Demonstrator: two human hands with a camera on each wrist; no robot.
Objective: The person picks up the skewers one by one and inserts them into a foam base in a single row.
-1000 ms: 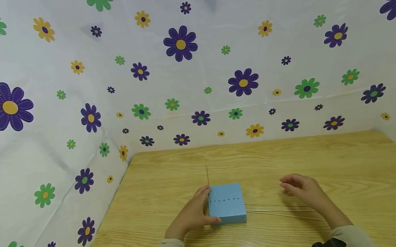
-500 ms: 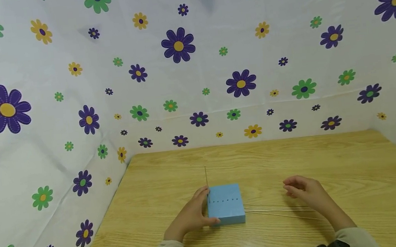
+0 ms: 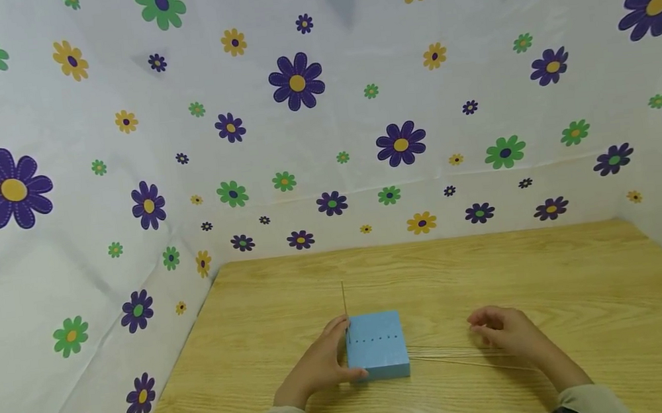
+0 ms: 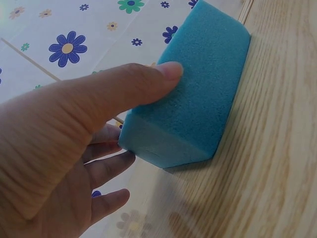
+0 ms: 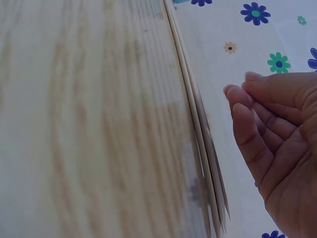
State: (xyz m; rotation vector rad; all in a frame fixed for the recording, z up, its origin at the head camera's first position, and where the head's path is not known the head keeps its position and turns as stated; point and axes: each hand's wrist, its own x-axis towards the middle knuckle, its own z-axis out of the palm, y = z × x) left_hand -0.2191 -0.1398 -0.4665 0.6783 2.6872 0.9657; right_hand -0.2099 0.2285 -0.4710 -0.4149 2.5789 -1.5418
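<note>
The left hand [image 3: 316, 366] grips the foam block [image 3: 379, 355], from whose three o'clock side wooden skewers [image 5: 200, 129] stretch toward the loosely curled, empty right hand [image 3: 507, 331].

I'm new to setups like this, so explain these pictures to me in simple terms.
There is no robot here, just a person's two bare hands. The head picture comes from a camera worn on the head, looking forward and down; the two wrist pictures come from a camera on each wrist.

On the wooden table sits a blue block with a row of small holes across its top. A thin upright stick appears to stand at the left end of that row. More loose sticks lie to the block's right. Behind everything hangs a flowered cloth.

The left hand grips the block's left side, thumb on the near face. The right hand, fingers bent, holds nothing that I can see.
</note>
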